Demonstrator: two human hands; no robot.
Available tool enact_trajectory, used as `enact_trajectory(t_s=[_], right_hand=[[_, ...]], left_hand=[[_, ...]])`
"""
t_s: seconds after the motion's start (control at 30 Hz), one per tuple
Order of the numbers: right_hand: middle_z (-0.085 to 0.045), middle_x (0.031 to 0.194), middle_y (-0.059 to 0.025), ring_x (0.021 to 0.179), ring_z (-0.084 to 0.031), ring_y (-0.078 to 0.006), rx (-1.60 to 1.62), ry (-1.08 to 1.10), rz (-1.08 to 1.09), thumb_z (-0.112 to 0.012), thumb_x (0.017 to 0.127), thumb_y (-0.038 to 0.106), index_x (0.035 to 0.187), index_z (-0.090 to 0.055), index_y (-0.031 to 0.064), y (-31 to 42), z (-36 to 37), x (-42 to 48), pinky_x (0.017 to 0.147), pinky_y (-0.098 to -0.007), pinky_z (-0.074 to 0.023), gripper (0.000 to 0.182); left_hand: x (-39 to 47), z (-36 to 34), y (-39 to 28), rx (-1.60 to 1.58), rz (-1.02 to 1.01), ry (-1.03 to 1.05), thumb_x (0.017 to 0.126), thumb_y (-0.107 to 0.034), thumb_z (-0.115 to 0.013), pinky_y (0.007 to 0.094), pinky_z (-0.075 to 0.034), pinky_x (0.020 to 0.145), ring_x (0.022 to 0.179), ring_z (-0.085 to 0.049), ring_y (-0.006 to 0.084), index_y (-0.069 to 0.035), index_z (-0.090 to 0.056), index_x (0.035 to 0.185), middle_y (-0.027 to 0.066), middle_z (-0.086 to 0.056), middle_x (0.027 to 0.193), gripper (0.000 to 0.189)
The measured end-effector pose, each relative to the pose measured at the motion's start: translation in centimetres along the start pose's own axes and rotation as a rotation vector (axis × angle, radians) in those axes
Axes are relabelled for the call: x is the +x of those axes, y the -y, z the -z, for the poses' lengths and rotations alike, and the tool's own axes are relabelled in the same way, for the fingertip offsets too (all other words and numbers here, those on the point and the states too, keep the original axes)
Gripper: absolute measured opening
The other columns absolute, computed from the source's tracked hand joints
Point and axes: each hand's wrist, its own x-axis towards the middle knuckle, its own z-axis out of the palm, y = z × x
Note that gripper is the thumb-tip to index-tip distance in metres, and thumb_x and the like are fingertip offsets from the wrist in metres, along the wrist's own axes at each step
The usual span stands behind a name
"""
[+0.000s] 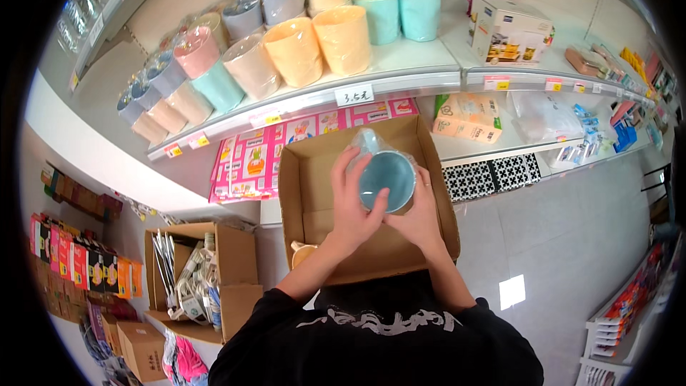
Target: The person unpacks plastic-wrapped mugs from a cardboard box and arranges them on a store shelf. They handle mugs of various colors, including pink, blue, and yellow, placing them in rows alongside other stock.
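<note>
Both my hands hold a blue mug [388, 181] wrapped in clear plastic, its opening towards me. My left hand [355, 201] grips its left side near the handle, with the thumb over the rim. My right hand [419, 214] supports its right and lower side. Beneath the mug is an open cardboard box [321, 171]; an orange-toned mug [303, 254] lies in its near left corner, partly hidden by my left forearm. Beyond the box, wrapped mugs in yellow [293, 52], turquoise [419, 17], pink and grey-blue stand on a shelf, several stacked in pairs.
A shelf edge [396, 81] with price tags runs just beyond the box. Pink printed packages [252, 163] lie below it. To the right are a boxed glass set [512, 32] and a tissue pack [467, 117]. A carton of cables [236, 257] stands at left on the floor.
</note>
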Motion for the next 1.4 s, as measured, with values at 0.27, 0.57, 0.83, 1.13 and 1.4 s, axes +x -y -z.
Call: enact_trajectory(t_s=[0.27,0.57,0.83,1.13,1.4], right_hand=[[-0.044,0.144,-0.0175,0.130,-0.050,-0.0292,0.359,-0.342,0.123,-0.091,0.065,0.012,0.149,-0.028,-0.0002,-0.4,2.5,4.7,0.105,-0.0421,-0.0452,0.106],[-0.048,0.139,-0.0170,0.126,-0.053,-0.0296,0.587,-0.377,0.193,-0.084,0.073,0.004,0.149,-0.026,-0.0013,2.9,3.0,15.2,0.096,-0.0380,-0.0507,0.095],[-0.056,0.132,-0.0196,0.118,-0.060,-0.0296,0.288,-0.419,0.214,-0.084,0.077,0.010,0.142,-0.028,-0.0030,0.2,2.4,22.0,0.093,-0.0380,-0.0512,0.087],[-0.062,0.125,-0.0268,0.118,-0.061,-0.0393,-0.023,-0.280,0.242,-0.083,0.077,0.022,0.140,-0.034,-0.0050,-1.8,2.6,23.9,0.094,-0.0424,-0.0499,0.084],[-0.061,0.125,-0.0285,0.115,-0.061,-0.0425,0.027,-0.190,0.163,-0.081,0.078,0.031,0.144,-0.031,-0.0066,-3.0,2.9,26.9,0.093,-0.0438,-0.0504,0.090]], left_hand=[[6.2,-1.6,-1.6,-0.241,-0.053,0.075,0.084,-0.006,-0.067,0.0467,-0.034,0.113,0.136,-0.042,0.0347,0.002,-0.030,0.149,0.0216,-0.041,0.146,0.075],[13.8,-4.3,-2.6,-0.043,-0.194,-0.114,0.084,-0.009,-0.068,0.0484,-0.034,0.111,0.139,-0.037,0.0417,0.001,-0.038,0.146,0.0250,-0.035,0.151,0.069],[17.5,-6.0,0.9,0.284,-0.297,-0.126,0.082,-0.018,-0.072,0.0584,-0.025,0.113,0.141,-0.031,0.0439,-0.002,-0.051,0.135,0.0255,-0.032,0.152,0.060],[19.0,-5.1,5.3,0.580,-0.302,-0.099,0.084,-0.027,-0.073,0.0640,-0.019,0.114,0.144,-0.031,0.0383,-0.014,-0.063,0.126,0.0175,-0.041,0.151,0.046],[20.5,-5.3,6.3,0.630,-0.297,-0.109,0.088,-0.032,-0.069,0.0682,-0.019,0.111,0.142,-0.033,0.0386,-0.017,-0.054,0.141,0.0166,-0.044,0.149,0.057]])
